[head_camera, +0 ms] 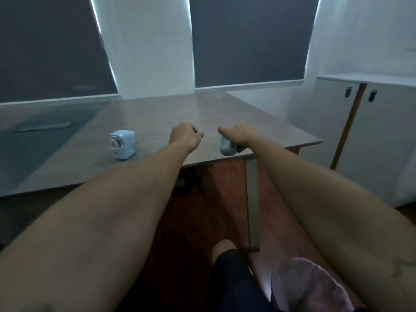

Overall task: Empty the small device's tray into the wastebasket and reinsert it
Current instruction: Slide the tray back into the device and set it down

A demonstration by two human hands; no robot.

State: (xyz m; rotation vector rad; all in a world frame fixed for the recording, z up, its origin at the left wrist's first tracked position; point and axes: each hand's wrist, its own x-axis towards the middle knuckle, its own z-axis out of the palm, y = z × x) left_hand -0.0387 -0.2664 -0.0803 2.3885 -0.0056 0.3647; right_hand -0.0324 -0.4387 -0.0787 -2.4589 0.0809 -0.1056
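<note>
A small pale-blue device (pixel 122 144), a desktop pencil sharpener, stands on the grey table (pixel 157 113) left of my hands. My right hand (pixel 238 135) is closed over a small grey tray (pixel 227 146), held just above the table's near edge. My left hand (pixel 185 137) hovers over the table a little to the left of the right one, fingers curled shut with nothing visible in them. A wastebasket lined with a translucent bag (pixel 308 287) stands on the floor at the bottom right, partly behind my right forearm.
The table's metal leg (pixel 252 199) drops to the reddish wooden floor beside the wastebasket. My dark trouser leg and foot (pixel 229 266) are below. A white cabinet (pixel 371 136) stands to the right. A flat strip (pixel 45 127) lies on the table's glass area, far left.
</note>
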